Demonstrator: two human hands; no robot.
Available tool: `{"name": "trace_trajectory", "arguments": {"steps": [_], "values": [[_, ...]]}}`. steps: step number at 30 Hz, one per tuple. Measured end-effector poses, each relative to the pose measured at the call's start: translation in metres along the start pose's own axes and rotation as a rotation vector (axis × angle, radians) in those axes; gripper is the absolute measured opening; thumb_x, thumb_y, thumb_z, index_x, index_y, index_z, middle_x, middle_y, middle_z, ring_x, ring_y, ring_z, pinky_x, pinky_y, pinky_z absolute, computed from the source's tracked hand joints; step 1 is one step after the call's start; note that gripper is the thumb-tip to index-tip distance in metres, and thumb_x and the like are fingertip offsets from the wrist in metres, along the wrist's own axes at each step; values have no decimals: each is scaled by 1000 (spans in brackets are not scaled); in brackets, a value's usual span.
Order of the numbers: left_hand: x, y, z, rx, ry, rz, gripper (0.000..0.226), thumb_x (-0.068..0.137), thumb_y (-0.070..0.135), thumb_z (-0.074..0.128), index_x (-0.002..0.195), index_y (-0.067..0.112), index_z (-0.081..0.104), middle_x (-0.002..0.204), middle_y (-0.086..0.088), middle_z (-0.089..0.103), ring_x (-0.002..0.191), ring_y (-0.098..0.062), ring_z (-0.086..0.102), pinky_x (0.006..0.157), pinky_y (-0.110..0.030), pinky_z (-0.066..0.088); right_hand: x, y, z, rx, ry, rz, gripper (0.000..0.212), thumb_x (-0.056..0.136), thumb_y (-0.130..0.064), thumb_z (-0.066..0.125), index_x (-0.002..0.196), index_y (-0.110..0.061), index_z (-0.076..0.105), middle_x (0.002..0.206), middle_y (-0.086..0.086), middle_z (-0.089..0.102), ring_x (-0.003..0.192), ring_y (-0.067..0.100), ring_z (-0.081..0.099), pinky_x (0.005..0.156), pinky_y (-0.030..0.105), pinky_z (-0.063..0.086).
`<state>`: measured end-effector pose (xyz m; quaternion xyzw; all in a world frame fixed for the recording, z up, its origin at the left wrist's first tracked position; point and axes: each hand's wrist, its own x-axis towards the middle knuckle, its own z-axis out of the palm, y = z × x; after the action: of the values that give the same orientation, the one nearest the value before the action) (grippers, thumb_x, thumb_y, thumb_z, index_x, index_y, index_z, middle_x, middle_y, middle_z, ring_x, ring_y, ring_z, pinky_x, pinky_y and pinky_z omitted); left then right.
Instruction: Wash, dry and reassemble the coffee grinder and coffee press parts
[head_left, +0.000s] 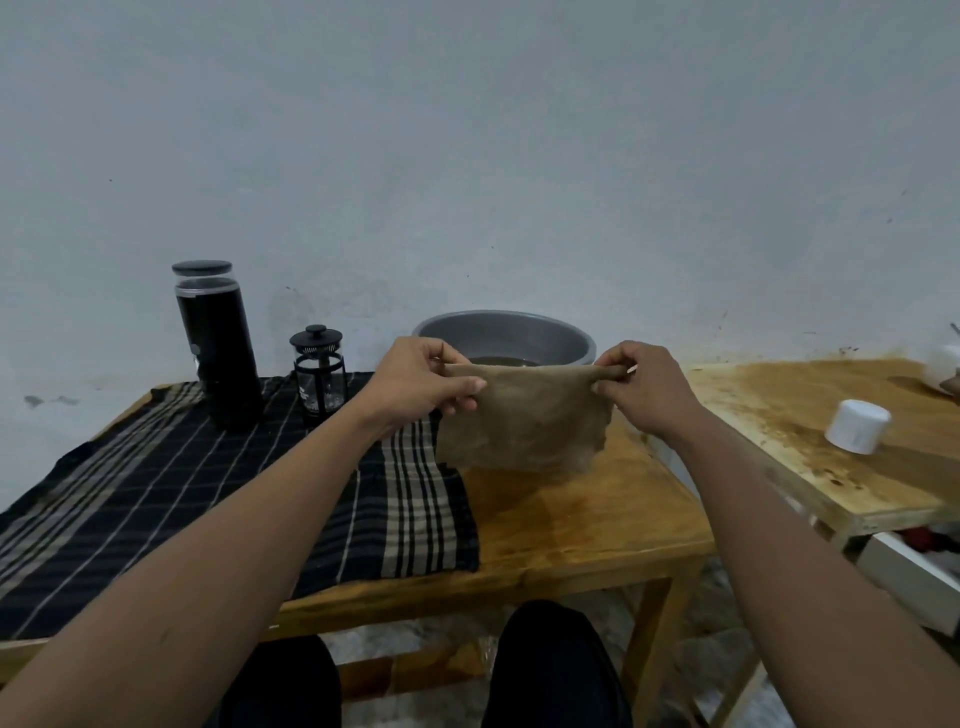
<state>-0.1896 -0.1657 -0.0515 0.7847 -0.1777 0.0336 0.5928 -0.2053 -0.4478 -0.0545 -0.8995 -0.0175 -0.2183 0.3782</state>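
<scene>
Just above the surface (571, 519), the left hand (415, 384) and right hand (644, 389) each pinched a top corner of the brown cloth (524, 421), stretched level between them; the coffee press (319, 376) and coffee grinder (221, 353) stood upright leftward, nearer the left hand.

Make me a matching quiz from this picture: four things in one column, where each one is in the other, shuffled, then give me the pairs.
Things
1. brown cloth
2. coffee grinder
3. grey basin
4. white container

Places
A. on the right-side table
B. held up between left hand and right hand
C. on the checked cloth, left of the coffee press
D. directly behind the held cloth

Pairs: 1-B, 2-C, 3-D, 4-A
</scene>
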Motion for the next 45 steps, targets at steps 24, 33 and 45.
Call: {"name": "trace_trajectory", "arguments": {"steps": [24, 33, 45], "values": [[-22, -49, 48, 877, -75, 58, 48, 92, 69, 52, 85, 23, 63, 83, 7, 65, 77, -9, 62, 74, -34, 57, -28, 42, 5, -351, -326, 122, 14, 94, -15, 65, 90, -25, 72, 100, -1, 73, 98, 17, 66, 87, 35, 55], [-17, -92, 109, 1116, -398, -158, 83, 101, 67, 19, 161, 11, 15, 168, -23, 9, 155, -41, 5, 126, -52, 7, -40, 65, 96, -539, -601, 20, 61, 106, -55, 20, 161, -29, 15, 171, -4, 8, 157, 21, 3, 125, 49, 6], [-17, -82, 118, 1096, -453, -210, 83, 100, 69, 16, 164, 17, 4, 171, -16, -5, 157, -36, -8, 126, -52, -5, -31, 68, 80, -686, -640, 152, 65, 103, -63, 13, 161, -37, 2, 170, -10, -7, 157, 23, -4, 117, 71, -4]]}}
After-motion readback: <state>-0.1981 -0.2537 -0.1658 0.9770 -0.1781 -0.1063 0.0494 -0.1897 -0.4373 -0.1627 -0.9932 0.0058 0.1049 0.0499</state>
